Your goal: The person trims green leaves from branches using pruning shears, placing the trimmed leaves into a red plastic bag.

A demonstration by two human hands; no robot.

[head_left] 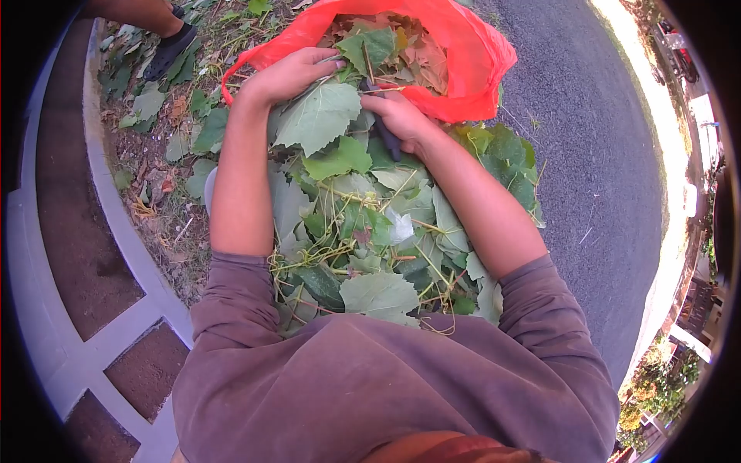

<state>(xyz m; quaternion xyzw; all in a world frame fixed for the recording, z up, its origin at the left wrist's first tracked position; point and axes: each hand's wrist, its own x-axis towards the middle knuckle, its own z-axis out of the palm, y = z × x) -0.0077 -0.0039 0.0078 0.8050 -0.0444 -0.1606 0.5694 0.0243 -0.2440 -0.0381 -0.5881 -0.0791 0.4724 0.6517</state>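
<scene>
My left hand [305,73] is closed, its fingers pinching green leaves near the mouth of a red plastic bag [486,65]. A broad pale-green leaf [320,119] hangs below those fingers. Just to the right, my right hand [397,116] is wrapped round a dark-handled tool [388,140]; its working end is hard to make out among the leaves. Inside the open bag lie stacked leaves [421,58], some green and some brownish. A heap of cut vine leaves and thin curly stems [355,224] covers my lap between my forearms.
Grey asphalt [587,170] runs along the right. On the left, a pale concrete curb [116,201] borders ground strewn with leaves and dry litter [166,201]. Another person's foot in a dark shoe [170,50] rests at the upper left.
</scene>
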